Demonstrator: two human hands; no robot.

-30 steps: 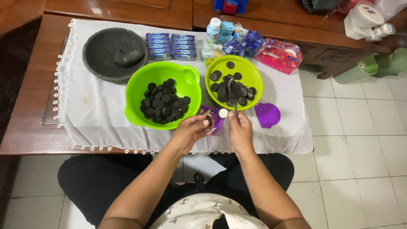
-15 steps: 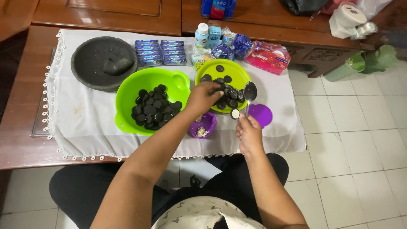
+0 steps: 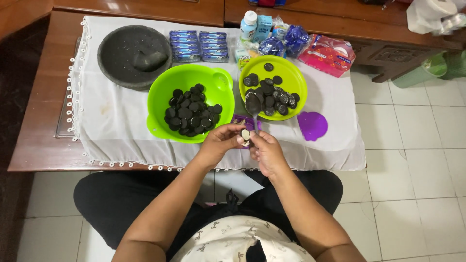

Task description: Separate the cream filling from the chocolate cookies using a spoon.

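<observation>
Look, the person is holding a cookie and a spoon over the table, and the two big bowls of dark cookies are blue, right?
Not quite. The head view shows both bowls are green: the large bowl and the smaller bowl. The rest is right: the left hand holds a cookie, the right hand a spoon.

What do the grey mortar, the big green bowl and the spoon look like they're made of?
Mortar: likely stone, dark grey, matte, rough-looking surface. Big green bowl: probably plastic, bright lime, smooth with soft sheen and a moulded handle. Spoon, held by the right hand: seemingly metal, grey and reflective.
</observation>
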